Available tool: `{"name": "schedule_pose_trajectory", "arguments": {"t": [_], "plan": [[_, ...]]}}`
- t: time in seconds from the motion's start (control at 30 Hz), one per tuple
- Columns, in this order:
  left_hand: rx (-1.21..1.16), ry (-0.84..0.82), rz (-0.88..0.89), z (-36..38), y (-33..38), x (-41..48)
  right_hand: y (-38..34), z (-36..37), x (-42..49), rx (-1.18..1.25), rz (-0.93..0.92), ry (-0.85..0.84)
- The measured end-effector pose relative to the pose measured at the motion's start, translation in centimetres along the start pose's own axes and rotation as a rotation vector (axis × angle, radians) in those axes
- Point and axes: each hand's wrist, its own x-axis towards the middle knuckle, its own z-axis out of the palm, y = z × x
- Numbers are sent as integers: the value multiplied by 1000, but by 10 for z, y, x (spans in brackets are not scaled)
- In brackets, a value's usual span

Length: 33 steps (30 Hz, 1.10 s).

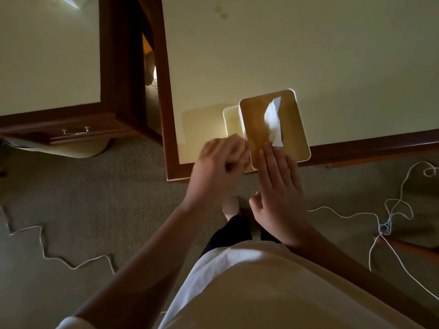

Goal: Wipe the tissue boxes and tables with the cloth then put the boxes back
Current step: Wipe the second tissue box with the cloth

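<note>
A tissue box (259, 119) with a wooden lid and a pale base stands at the near left corner of the cream-topped table (308, 55). A white tissue (273, 122) sticks out of its slot. My right hand (278, 186) lies flat on the near end of the lid, fingers straight, fingertips by the tissue. My left hand (218, 165) is blurred by motion against the box's left side, at the table's corner, with its fingers curled. No cloth shows clearly, and I cannot tell whether the left hand holds one.
A second cream-topped table (47, 55) with a drawer handle (76, 131) stands to the left across a narrow gap. White cord (392, 210) trails over the carpet on the right, and more cord lies on the left. A wooden leg (408, 245) shows at right.
</note>
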Motion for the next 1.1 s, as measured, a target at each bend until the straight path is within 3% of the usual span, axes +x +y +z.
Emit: {"name": "schedule_pose_trajectory", "arguments": {"t": [0.07, 0.13, 0.23, 0.4, 0.5, 0.63, 0.77, 0.97, 1.03, 1.1], "plan": [[425, -36, 52, 11, -10, 0, 0, 0, 0, 0, -2, 3], [557, -79, 23, 16, -7, 3, 1, 0, 0, 0, -7, 1], [650, -135, -62, 18, 5, 10, 1, -1, 1, 13, -5, -7], [700, -604, -403, 13, 26, 41, 2, -2, 2, 19, 0, -35], [632, -761, -556, 17, 32, 62, 2, -2, 2, 9, 2, -57], [664, -868, -562, 18, 35, 70, 2, 0, 3, -21, 8, -67], [606, -757, -449, 13, 26, 62, 1, -1, 3, -56, 1, -91], [426, -267, -144, 1, 14, 21, 3, -1, 3, -35, -13, -89], [410, -241, -157, -3, 12, 18, 2, 0, 5, -31, -22, -84], [481, -326, -198, -4, 12, 21, 2, 1, 6, -23, -23, -79]]}}
